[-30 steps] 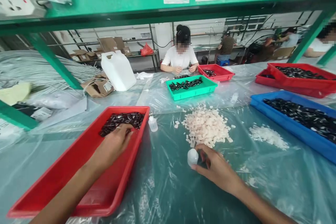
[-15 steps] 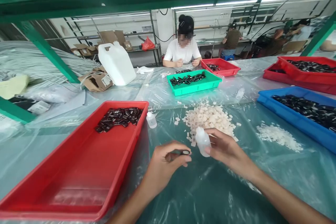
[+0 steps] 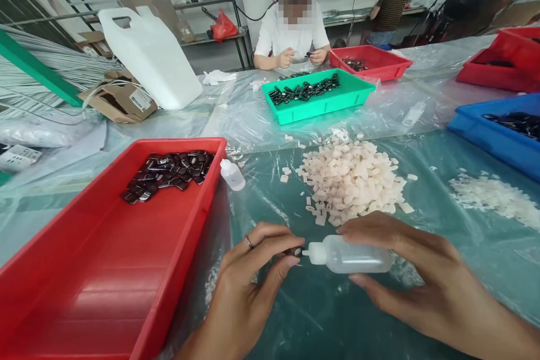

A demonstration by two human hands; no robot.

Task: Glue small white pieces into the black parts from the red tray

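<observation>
Between thumb and fingers, my left hand (image 3: 248,284) pinches a small dark glossy part (image 3: 294,251) with a pale oval on its end. My right hand (image 3: 426,270) grips a translucent white squeeze bottle (image 3: 358,255), which lies on its side in the air. The bottle's thin nozzle points left and meets the end of the dark part, or very nearly so. Just beyond both hands lies a heap of small cream-coloured pieces (image 3: 352,177). A second small white bottle (image 3: 232,174) leans against the red tray (image 3: 126,270) on the left, which holds dark glossy parts (image 3: 169,171).
A green tray (image 3: 320,104) of black parts stands ahead, with a smaller red tray (image 3: 375,70) behind it. On the right are a blue tray (image 3: 485,135) and a pile of clear white bits (image 3: 498,197). A white jug (image 3: 152,56) stands back left. A co-worker (image 3: 291,34) sits opposite.
The squeeze bottle has turned from upright to sideways, its nozzle now at the dark part in my left hand. My hands are closer together. The view has tilted down.
</observation>
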